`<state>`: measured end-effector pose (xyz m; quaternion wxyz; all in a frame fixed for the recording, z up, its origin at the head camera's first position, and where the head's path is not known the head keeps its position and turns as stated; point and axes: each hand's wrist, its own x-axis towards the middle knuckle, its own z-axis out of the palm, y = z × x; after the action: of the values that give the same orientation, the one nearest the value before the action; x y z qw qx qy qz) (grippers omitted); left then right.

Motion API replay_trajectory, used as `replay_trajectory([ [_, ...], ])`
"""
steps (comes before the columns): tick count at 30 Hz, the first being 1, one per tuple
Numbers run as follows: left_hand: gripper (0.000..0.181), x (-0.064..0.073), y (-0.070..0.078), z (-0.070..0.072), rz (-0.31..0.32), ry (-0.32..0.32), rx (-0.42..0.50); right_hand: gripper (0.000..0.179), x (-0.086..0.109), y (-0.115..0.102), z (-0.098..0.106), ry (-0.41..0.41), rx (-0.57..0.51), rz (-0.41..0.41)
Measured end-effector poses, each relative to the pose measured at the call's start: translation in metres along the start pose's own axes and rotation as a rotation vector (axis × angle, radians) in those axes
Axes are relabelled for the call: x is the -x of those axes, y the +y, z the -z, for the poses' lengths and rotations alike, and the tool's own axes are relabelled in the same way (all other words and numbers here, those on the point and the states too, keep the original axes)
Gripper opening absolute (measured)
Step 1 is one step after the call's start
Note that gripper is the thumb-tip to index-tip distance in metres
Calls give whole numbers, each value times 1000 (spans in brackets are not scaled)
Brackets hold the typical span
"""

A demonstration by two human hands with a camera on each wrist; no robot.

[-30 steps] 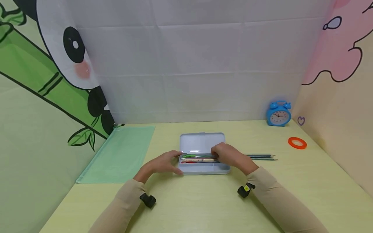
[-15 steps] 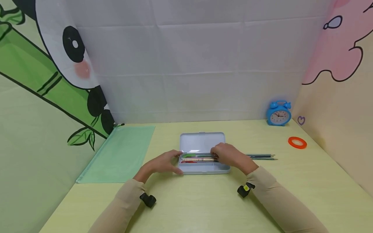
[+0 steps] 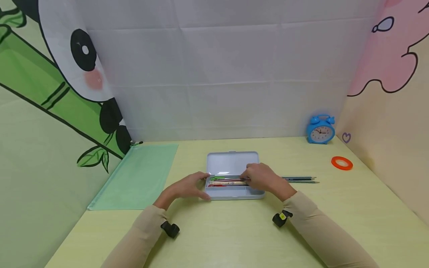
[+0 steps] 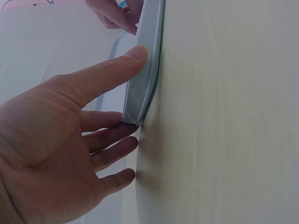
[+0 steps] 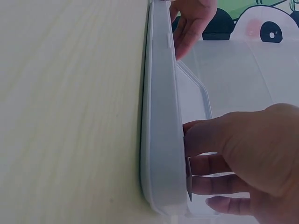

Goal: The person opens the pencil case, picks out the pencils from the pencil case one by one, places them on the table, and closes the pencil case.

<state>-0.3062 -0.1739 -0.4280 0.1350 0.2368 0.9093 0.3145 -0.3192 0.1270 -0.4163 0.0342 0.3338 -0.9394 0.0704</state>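
Note:
A pale metal pencil case (image 3: 234,192) lies open on the table, its lid (image 3: 232,163) folded back. Several pens and pencils lie inside, among them a green one (image 3: 218,178) and a patterned light one (image 3: 236,183). My left hand (image 3: 189,186) grips the case's left end, thumb at the front wall and fingers round the end; in the left wrist view the thumb (image 4: 110,72) presses the wall. My right hand (image 3: 263,180) reaches into the right part, fingertips pinching a slim dark pencil (image 3: 231,180). The right wrist view shows its dark pointed tip (image 5: 189,182) beside the fingers.
Several dark pencils (image 3: 299,179) lie on the table, right of the case. A blue alarm clock (image 3: 320,130) stands at the back right, with an orange ring (image 3: 342,163) before it. A green sheet (image 3: 140,176) covers the left side. Walls enclose the table.
My right hand has shifted very slightly left, and the slim dark pencil at its fingertips now slants a little. The left hand and the case stay put.

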Motion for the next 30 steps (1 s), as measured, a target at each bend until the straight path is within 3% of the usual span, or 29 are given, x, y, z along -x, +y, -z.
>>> replay_trajectory([
  [12, 89, 1, 1, 1, -9, -3, 9, 15, 0, -1, 3, 75, 75, 122],
  [30, 90, 0, 0, 1, -18, -5, 11, 10, 0, -5, 5, 77, 135, 127],
])
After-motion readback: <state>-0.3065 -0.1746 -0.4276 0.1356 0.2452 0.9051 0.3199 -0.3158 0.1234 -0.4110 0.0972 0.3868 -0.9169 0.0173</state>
